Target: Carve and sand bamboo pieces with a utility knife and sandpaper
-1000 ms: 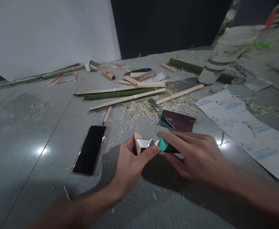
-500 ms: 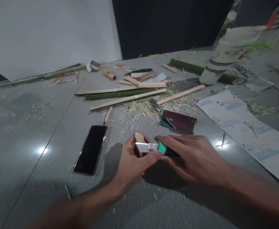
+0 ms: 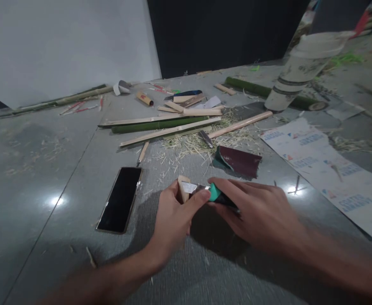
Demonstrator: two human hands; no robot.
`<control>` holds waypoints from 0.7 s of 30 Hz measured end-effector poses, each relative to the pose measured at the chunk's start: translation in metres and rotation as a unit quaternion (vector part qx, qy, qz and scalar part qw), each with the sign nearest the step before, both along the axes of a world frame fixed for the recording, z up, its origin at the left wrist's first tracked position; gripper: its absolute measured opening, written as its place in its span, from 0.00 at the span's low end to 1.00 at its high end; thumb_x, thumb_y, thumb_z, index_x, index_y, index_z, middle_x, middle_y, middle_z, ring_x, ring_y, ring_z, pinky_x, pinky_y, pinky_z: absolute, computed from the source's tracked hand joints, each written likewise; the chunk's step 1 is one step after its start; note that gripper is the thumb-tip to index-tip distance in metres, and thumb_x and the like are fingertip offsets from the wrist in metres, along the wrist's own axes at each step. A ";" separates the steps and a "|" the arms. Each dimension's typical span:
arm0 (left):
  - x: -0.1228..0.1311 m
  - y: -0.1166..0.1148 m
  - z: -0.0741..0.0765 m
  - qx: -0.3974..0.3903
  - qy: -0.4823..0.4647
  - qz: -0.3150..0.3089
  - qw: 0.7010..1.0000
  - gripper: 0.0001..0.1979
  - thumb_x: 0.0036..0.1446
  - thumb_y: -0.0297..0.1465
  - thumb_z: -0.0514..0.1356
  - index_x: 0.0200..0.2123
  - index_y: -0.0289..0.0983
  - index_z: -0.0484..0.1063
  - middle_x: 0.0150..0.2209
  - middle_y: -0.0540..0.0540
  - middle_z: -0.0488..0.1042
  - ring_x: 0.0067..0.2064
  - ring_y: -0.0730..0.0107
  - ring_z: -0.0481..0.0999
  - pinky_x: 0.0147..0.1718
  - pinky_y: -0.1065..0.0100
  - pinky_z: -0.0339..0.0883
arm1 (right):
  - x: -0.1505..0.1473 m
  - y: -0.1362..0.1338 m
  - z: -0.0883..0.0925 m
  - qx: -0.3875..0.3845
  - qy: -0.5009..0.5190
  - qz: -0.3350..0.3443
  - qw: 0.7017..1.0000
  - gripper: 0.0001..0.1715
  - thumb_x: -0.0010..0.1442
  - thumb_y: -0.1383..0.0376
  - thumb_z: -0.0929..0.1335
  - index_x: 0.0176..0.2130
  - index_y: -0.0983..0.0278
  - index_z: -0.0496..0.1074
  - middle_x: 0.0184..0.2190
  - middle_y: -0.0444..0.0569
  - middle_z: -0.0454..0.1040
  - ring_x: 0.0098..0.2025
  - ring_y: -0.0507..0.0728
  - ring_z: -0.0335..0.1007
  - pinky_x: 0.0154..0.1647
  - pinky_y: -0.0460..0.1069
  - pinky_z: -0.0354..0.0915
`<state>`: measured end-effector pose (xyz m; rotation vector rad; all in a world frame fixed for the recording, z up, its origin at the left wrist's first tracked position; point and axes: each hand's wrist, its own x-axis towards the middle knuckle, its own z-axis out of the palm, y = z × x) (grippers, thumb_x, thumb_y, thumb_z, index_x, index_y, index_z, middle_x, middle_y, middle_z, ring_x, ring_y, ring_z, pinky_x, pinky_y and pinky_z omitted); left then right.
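Note:
My left hand (image 3: 173, 218) is closed around a short pale bamboo piece (image 3: 183, 188), whose cut end sticks up above the fingers. The thumb presses on the blade. My right hand (image 3: 259, 214) grips a utility knife (image 3: 213, 194) with a teal and black handle. Its shiny blade (image 3: 192, 187) lies against the top of the bamboo piece. Both hands are low over the grey floor (image 3: 46, 178), close in front of me.
A black phone (image 3: 120, 199) lies flat left of my hands. A folded dark red sandpaper sheet (image 3: 238, 162) sits just beyond them. Further off lie split bamboo strips (image 3: 163, 127), shavings, a green bamboo pole (image 3: 262, 91), a paper cup (image 3: 300, 70) and a printed sheet (image 3: 326, 173).
The blade has moved back and forth along the bamboo tip; the bamboo end now looks squarer. Both hands have stayed in about the same place.

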<state>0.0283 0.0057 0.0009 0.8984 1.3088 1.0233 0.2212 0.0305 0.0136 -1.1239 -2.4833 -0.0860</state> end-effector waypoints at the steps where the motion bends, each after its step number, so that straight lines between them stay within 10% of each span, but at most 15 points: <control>1: 0.000 0.000 0.000 -0.002 0.005 0.002 1.000 0.25 0.56 0.52 0.71 0.30 0.40 0.66 0.14 0.60 0.60 0.14 0.81 0.57 0.12 0.78 0.50 | 0.000 0.000 0.000 -0.006 -0.001 -0.001 1.000 0.13 0.78 0.58 0.60 0.52 0.60 0.70 0.30 0.45 0.81 0.26 0.60 0.80 0.26 0.52 0.51; 10: 0.002 0.002 0.002 0.006 0.008 0.024 1.000 0.22 0.55 0.46 0.72 0.29 0.40 0.64 0.15 0.60 0.61 0.14 0.82 0.59 0.13 0.79 0.53 | -0.002 0.000 -0.006 -0.147 0.020 0.006 0.989 0.21 0.79 0.49 0.58 0.49 0.60 0.70 0.25 0.45 0.80 0.22 0.61 0.77 0.23 0.51 0.44; 21: 0.000 0.010 -0.017 0.069 -0.054 -0.025 0.996 0.16 0.69 0.44 0.65 0.41 0.39 0.66 0.26 0.56 0.69 0.26 0.77 0.70 0.28 0.75 0.68 | 0.017 0.034 -0.010 -0.096 -0.022 -0.010 0.995 0.19 0.77 0.51 0.62 0.53 0.59 0.72 0.37 0.51 0.83 0.32 0.61 0.79 0.27 0.50 0.47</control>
